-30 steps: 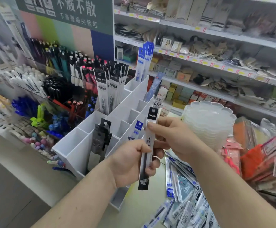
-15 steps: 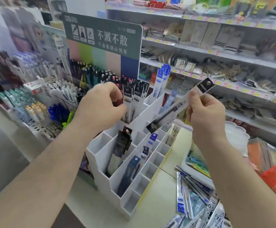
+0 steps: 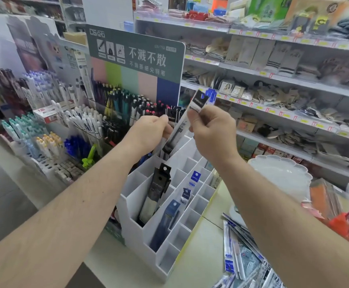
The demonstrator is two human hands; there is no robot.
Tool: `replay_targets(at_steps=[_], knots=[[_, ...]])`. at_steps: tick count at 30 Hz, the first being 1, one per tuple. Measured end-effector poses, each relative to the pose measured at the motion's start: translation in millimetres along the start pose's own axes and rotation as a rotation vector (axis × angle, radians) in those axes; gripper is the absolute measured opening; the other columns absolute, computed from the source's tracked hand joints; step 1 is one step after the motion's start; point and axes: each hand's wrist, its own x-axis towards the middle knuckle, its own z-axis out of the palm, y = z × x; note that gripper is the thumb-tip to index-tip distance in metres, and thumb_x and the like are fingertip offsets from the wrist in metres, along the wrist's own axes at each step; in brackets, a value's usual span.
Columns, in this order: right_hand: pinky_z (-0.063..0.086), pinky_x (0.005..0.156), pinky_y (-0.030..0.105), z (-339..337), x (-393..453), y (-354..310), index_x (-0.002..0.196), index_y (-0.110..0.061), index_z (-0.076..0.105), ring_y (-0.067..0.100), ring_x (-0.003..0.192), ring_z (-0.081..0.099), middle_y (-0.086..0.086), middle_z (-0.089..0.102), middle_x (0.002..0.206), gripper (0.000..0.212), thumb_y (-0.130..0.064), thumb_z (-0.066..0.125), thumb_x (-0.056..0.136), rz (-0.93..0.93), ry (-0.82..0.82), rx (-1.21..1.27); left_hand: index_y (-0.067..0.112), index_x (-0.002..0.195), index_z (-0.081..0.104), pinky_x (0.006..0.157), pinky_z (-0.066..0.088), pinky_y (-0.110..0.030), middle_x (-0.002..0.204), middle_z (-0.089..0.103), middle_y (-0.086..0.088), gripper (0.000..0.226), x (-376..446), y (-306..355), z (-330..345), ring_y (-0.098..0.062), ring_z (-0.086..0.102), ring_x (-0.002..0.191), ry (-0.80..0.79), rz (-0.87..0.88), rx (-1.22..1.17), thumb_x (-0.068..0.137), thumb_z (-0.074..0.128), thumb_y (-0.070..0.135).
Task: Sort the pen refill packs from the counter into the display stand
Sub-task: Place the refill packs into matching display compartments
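two hands are up over the white display stand [image 3: 148,206], and i read this as the insertion step for one refill pack. my right hand [image 3: 210,129] pinches the black-headed refill pack [image 3: 182,123] near its top, thumb and fingers curled on the card, with the pack slanting down and to the left so its dark lower end hangs just above the upper rear compartments of the stand. my left hand [image 3: 148,132] is curled beside the row of black-topped packs [image 3: 174,116] already standing at the back, its fingertips touching them; it looks as if it is holding them aside to open a gap, though i cannot tell for sure that it grips one. lower in the stand a black pack [image 3: 159,190] leans in a wide slot, a dark blue pack [image 3: 167,221] sits in the next slot forward, and small blue-headed packs [image 3: 194,179] stand in the narrow cells to the right. the unsorted heap of packs [image 3: 244,265] lies on the counter [image 3: 200,252] at lower right, so much of the job is left. next i would need to tip the pack closer to upright, line its lower end with the gap by the matching black ones, and slide it down without snagging the neighbours.
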Motion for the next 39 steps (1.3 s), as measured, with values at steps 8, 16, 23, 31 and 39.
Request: replay_targets(at_steps=[8, 16, 23, 31, 39], knots=[[0.042, 0.058, 0.033, 32, 2, 5, 0.054, -0.019, 0.048, 0.013, 0.053, 0.043, -0.004, 0.046, 0.053, 0.048, -0.04, 0.062, 0.095, 0.091, -0.322, -0.293, 0.016, 0.093, 0.066, 0.087, 0.049, -0.038, 0.094, 0.069, -0.003, 0.031, -12, -11, -2, -0.021, 0.062, 0.094, 0.065, 0.016, -0.005, 0.101, 0.044, 0.037], [0.052, 0.061, 0.036, 20, -5, 4, 0.067, -0.014, 0.065, 0.013, 0.06, 0.056, -0.003, 0.062, 0.062, 0.042, -0.052, 0.069, 0.083, 0.127, -0.314, -0.317, 0.023, 0.095, 0.062, 0.075, 0.046, -0.029, 0.082, 0.06, 0.012, 0.007, -52, 4, -1, -0.01, 0.056, 0.079, 0.325, 0.27, 0.026, 0.09, 0.058, 0.021], [0.037, 0.05, 0.024, -47, -72, 42, 0.064, -0.012, 0.066, 0.005, 0.048, 0.045, -0.008, 0.054, 0.051, 0.034, -0.039, 0.072, 0.084, 0.379, -0.24, -0.174, 0.028, 0.086, 0.061, 0.065, 0.046, -0.026, 0.071, 0.058, 0.015, 0.011, -109, 0, 71, -0.009, 0.052, 0.066, 0.029, 0.37, -0.029, 0.079, 0.053, 0.027], [0.032, 0.059, 0.03, -131, -205, 119, 0.074, 0.011, 0.06, 0.017, 0.054, 0.037, 0.01, 0.045, 0.057, 0.038, -0.023, 0.071, 0.087, 0.899, -0.041, -0.177, 0.024, 0.103, 0.061, 0.083, 0.05, -0.032, 0.1, 0.066, 0.006, 0.016, -148, -75, 196, -0.018, 0.059, 0.09, -0.611, 0.004, 0.271, 0.088, 0.058, 0.021], [0.045, 0.082, 0.033, -158, -293, 133, 0.101, -0.02, 0.072, 0.019, 0.098, 0.058, -0.002, 0.064, 0.104, 0.02, -0.035, 0.062, 0.094, 0.999, -0.181, -0.582, 0.015, 0.146, 0.033, 0.102, 0.039, -0.042, 0.143, 0.036, -0.014, 0.08, -152, -105, 280, -0.032, 0.035, 0.133, -0.768, -0.181, 0.542, 0.084, 0.06, 0.057]])
